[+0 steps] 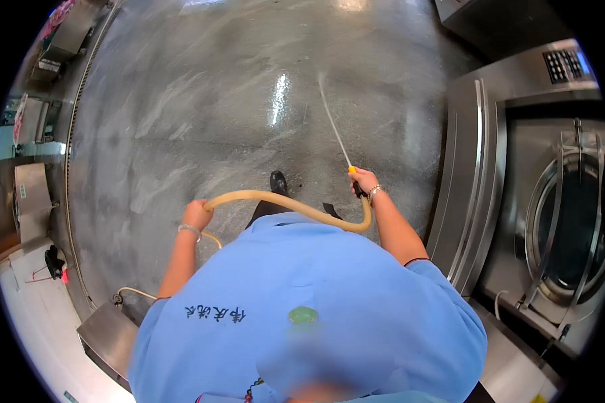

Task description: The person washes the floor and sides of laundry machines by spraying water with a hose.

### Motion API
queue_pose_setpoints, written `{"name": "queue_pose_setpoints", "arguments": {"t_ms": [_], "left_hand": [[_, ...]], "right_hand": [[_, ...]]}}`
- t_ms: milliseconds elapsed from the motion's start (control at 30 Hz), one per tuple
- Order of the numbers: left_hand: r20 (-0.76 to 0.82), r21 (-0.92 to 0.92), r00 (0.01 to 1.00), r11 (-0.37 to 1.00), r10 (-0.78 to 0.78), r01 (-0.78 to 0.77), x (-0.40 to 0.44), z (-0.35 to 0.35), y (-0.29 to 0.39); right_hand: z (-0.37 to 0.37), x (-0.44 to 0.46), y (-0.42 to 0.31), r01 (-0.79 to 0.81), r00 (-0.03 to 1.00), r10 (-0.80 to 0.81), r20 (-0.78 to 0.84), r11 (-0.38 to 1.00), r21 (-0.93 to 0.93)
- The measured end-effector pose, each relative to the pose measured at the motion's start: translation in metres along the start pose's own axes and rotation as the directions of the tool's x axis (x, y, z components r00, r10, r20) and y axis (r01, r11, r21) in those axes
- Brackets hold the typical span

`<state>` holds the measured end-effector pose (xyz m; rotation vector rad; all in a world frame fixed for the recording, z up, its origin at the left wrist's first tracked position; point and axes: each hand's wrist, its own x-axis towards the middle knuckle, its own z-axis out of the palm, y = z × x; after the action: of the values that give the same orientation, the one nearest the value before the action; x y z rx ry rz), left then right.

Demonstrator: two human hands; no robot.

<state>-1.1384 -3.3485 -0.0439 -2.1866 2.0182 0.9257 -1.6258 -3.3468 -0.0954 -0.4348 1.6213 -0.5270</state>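
- Here, my right hand (366, 181) is curled closed around the spray nozzle (358, 191), out in front of me, a bit to my right.
- The nozzle is black, with a yellow tip (352, 170), and the tip points ahead, away from me.
- A thin line of water (336, 127) shoots out of the tip over the floor and goes misty at its far end.
- My left hand (197, 215) is bent around the tan hose (262, 196), with no big gap in my grip. I can't see all the fingers on that hand.
- The hose comes down from the nozzle, bends, and goes across in front of my tummy to my left hand.
- A bit more hose hangs just below that hand.
- The floor (181, 101) is gray and shiny, with bright spots of light on it.
- One black shoe (278, 182) pokes out between my hands, past the hose.
- I have on a blue shirt (383, 302) and a bracelet (375, 192) on my right wrist.
- A big steel machine (464, 168) with a round door (571, 215) stands on my right.
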Motion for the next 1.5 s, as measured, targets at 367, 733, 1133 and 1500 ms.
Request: {"name": "queue_pose_setpoints", "arguments": {"t_ms": [367,733,1133,1500], "left_hand": [[0.058,-0.043,0.992,0.992,-0.115,0.118,0.058,-0.083,0.005],[0.039,-0.214,0.950,0.926,-0.311,0.312,0.058,-0.053,-0.015],[-0.042,-0.346,0.812,0.771,-0.582,0.535,0.085,-0.084,0.041],[0.002,-0.447,0.644,0.576,-0.765,0.685,0.046,-0.036,0.065]], "right_hand": [[0.061,0.043,-0.113,-0.073,0.993,0.087,0.086,0.985,-0.155],[0.127,0.146,-0.219,0.030,0.946,0.116,0.303,0.898,-0.440],[0.221,0.231,-0.377,0.185,0.744,0.215,0.632,0.844,-0.504],[0.316,0.225,-0.409,0.377,0.596,0.401,0.695,0.624,-0.684]]}}
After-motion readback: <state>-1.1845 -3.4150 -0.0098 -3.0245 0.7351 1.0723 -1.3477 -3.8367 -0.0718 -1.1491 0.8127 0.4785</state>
